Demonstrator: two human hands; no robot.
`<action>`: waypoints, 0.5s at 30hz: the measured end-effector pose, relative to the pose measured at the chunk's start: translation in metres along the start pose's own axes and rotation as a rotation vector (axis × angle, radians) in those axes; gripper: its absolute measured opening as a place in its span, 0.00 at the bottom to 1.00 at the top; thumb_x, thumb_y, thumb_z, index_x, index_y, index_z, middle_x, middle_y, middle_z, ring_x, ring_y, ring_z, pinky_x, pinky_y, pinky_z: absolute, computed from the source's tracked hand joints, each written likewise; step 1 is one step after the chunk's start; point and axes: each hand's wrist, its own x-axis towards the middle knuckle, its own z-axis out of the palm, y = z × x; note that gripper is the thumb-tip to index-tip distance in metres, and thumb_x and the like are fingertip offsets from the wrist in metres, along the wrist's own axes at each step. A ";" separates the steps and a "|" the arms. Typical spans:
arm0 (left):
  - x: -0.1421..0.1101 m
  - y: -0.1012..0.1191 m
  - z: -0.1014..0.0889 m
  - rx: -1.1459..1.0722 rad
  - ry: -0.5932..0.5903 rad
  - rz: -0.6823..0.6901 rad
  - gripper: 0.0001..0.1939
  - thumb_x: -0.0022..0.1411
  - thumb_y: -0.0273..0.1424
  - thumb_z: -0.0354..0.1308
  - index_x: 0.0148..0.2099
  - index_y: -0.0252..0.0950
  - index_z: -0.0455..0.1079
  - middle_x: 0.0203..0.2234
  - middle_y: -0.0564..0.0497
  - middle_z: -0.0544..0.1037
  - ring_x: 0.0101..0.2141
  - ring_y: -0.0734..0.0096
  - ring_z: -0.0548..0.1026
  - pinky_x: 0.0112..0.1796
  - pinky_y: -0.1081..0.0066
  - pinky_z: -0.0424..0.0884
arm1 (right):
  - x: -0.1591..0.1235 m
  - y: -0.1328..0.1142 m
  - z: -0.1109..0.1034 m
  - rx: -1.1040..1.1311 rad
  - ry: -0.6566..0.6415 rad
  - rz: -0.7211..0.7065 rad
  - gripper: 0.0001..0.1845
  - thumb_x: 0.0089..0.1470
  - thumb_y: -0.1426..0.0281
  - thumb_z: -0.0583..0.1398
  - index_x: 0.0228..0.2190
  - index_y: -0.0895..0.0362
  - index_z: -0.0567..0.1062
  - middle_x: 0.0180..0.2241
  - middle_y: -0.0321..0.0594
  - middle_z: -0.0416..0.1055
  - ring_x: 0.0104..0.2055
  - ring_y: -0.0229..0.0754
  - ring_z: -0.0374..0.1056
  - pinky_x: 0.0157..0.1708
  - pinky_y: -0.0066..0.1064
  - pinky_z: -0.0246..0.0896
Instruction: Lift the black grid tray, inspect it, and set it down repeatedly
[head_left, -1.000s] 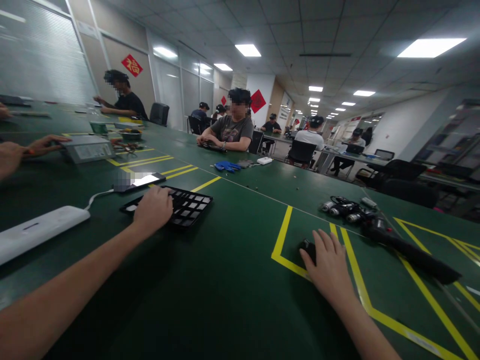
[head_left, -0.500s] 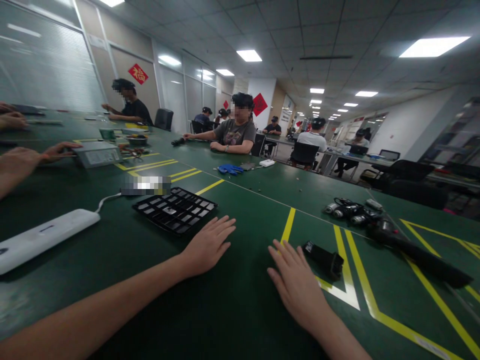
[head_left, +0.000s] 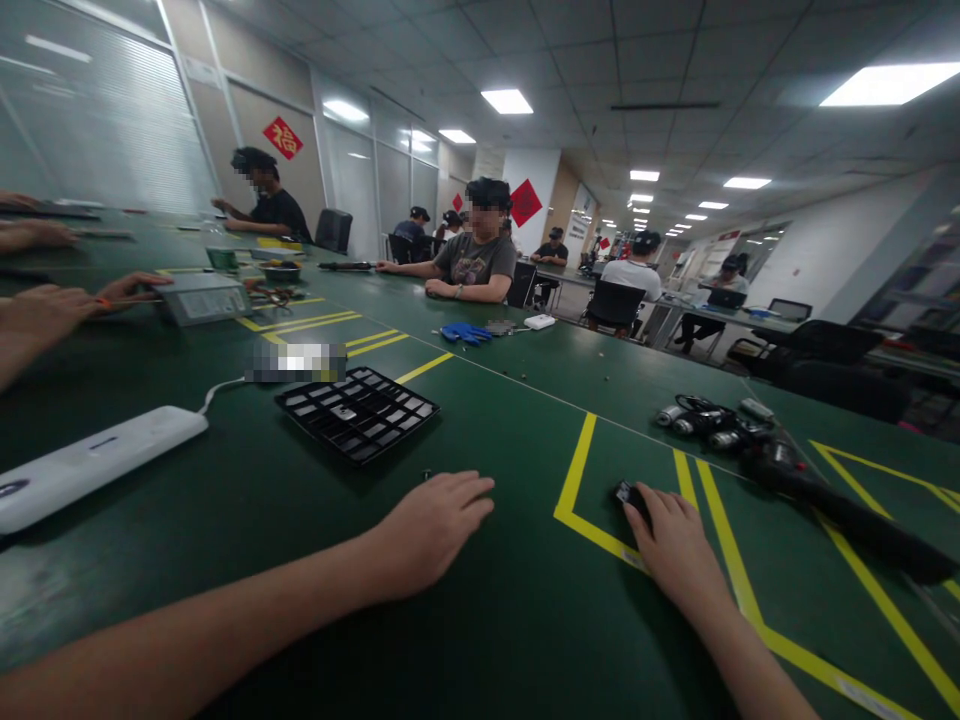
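The right hand (head_left: 675, 545) has moved over a black oblong block (head_left: 625, 493) on the green desk (head_left: 495, 650); whether it grips is hidden. The left hand (head_left: 436, 530), released, fingers extended, is near a black plastic grid panel (head_left: 360, 418).

Desk (head_left: 517, 560): smooth, with a dull sheen. White bar (head_left: 105, 462): smooth, slightly glossy plastic. Gridded panel (head_left: 360, 420): black, plastic in appearance. Black block (head_left: 625, 493): likewise plastic-looking. Box (head_left: 204, 302): grey, metal-like. Cylindrical fittings (head_left: 724, 441): shiny metal. Tape (head_left: 575, 468): smooth.
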 end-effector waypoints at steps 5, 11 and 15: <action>0.002 -0.032 -0.002 0.386 -0.049 -0.332 0.13 0.59 0.22 0.47 0.45 0.30 0.69 0.38 0.40 0.72 0.34 0.61 0.72 0.34 0.62 0.68 | 0.001 0.001 0.000 0.019 -0.010 0.009 0.30 0.57 0.58 0.43 0.53 0.65 0.63 0.51 0.50 0.64 0.56 0.56 0.54 0.55 0.47 0.49; 0.003 -0.043 -0.005 0.155 -0.033 -0.299 0.10 0.59 0.22 0.48 0.39 0.32 0.69 0.35 0.45 0.71 0.33 0.67 0.71 0.34 0.67 0.67 | -0.001 -0.003 -0.005 0.051 -0.046 0.034 0.31 0.57 0.59 0.43 0.54 0.65 0.61 0.52 0.50 0.63 0.56 0.55 0.52 0.55 0.47 0.49; 0.003 -0.067 -0.034 -0.541 0.280 -0.568 0.07 0.58 0.28 0.50 0.36 0.33 0.68 0.28 0.51 0.71 0.28 0.71 0.70 0.31 0.72 0.66 | -0.001 -0.003 -0.005 0.045 -0.041 0.028 0.31 0.57 0.59 0.43 0.54 0.65 0.62 0.52 0.51 0.63 0.56 0.56 0.53 0.55 0.48 0.49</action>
